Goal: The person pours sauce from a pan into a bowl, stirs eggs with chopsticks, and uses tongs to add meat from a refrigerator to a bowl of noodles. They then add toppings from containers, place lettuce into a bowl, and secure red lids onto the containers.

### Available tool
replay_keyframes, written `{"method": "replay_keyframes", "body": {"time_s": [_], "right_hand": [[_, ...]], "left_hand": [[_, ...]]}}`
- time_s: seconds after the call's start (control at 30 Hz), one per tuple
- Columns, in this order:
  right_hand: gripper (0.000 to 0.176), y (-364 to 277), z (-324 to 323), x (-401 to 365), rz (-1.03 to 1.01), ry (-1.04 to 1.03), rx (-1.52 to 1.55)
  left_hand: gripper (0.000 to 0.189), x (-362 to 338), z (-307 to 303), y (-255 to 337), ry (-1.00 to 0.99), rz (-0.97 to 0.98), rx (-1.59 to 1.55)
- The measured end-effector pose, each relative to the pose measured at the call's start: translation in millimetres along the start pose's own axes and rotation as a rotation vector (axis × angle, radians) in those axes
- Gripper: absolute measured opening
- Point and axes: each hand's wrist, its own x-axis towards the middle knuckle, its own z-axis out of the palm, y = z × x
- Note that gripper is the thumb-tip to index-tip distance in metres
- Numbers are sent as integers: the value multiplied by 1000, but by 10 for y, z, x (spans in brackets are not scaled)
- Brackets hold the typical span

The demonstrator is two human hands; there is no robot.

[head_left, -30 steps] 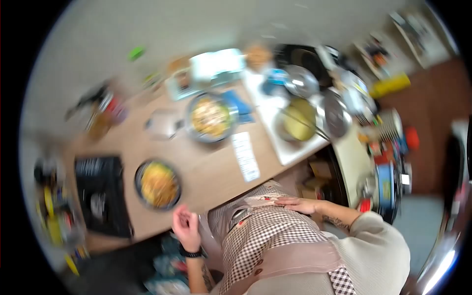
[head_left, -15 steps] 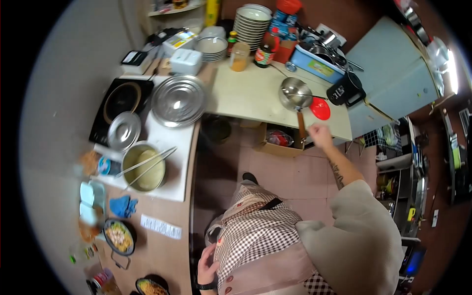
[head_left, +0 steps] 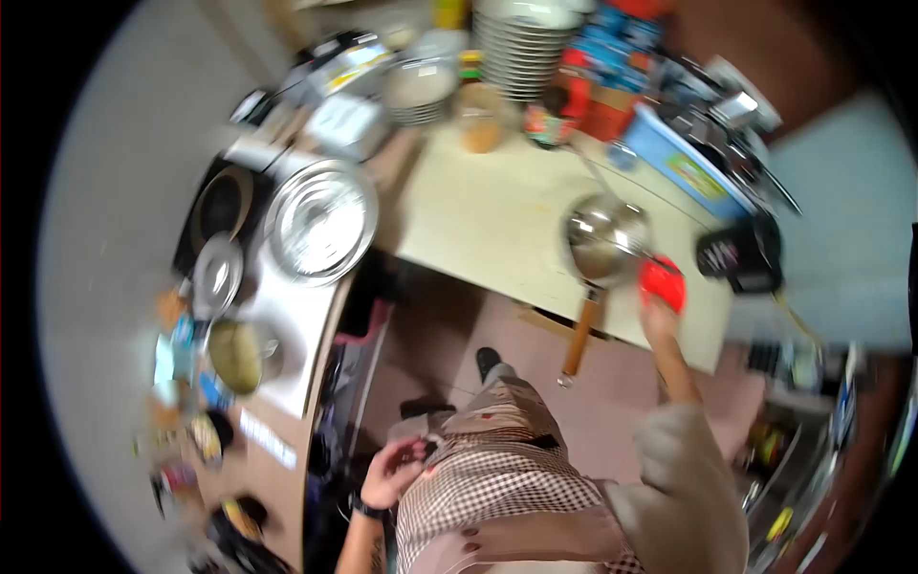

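My right hand (head_left: 657, 323) is stretched over the cream table at the near edge of a flat red plastic piece (head_left: 665, 282). Blur hides whether its fingers grip that piece or only touch it. Just left stands a steel saucepan (head_left: 593, 251), its wooden handle (head_left: 580, 335) jutting over the table edge. A thin dark utensil handle (head_left: 660, 260) reaches from the pan across the red piece. My left hand (head_left: 394, 471), a dark band on its wrist, is beside the checked apron (head_left: 488, 469) with fingers apart and nothing in them.
On the cream table (head_left: 478, 210) stand a black kettle (head_left: 746, 253), a blue basket (head_left: 688, 163) of pans, a jar (head_left: 480, 120) and stacked bowls (head_left: 521, 53). The left counter bears a steel lid (head_left: 323, 222), a pot (head_left: 234, 356) and a black cooker (head_left: 225, 206).
My right hand has moved forward from beyond the table's edge to the red piece. The left hand has come forward along the apron. The whole view has turned and moved closer to the table.
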Motion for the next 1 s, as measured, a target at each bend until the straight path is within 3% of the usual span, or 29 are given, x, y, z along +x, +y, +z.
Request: {"method": "replay_keyframes", "body": {"time_s": [0.03,0.07,0.13,0.2,0.23,0.27,0.3,0.37,0.43,0.5,0.53,0.63,0.8,1.0], "right_hand": [[26,142,-80,-122,-54,86,107],[30,183,-380,-219,47,23,189],[7,646,-891,-469,-68,75,499],[6,446,-2193,-733,9,-387,1004],[5,231,-2461,-908,7,-253,1256],[11,91,-2797,-890,-146,-499,1379],[14,-285,-2999,-942,-182,-572,1365],[20,-1226,-3268,-1016,-260,-694,1337],[20,-1855,-2926,-927,-429,-880,1223],[22,-2707,-2706,-1088,-562,-940,1236],[24,-3098,-2594,-1208,-593,-936,1318],[30,-4084,-2370,-1682,-668,-1057,1322],[27,-5467,-2326,-2863,-1339,-633,899],[28,-6535,-2372,-4056,-1497,-574,726]], "left_hand": [[51,78,3,14,-20,14,39],[51,135,105,151,-2,-10,67],[48,224,299,355,-16,55,56],[48,327,453,439,-10,85,68],[50,376,509,529,-60,111,169],[52,381,619,676,-64,143,209],[58,448,678,650,-51,287,355],[59,467,851,626,-144,368,3],[57,311,752,516,-183,352,-256],[57,84,577,404,-209,353,-518],[53,-161,427,420,-81,321,-586],[49,-611,-46,-155,118,556,-945],[48,-1540,-789,-738,435,743,-1056],[50,-2425,-1561,-1130,567,767,-1029]]}}
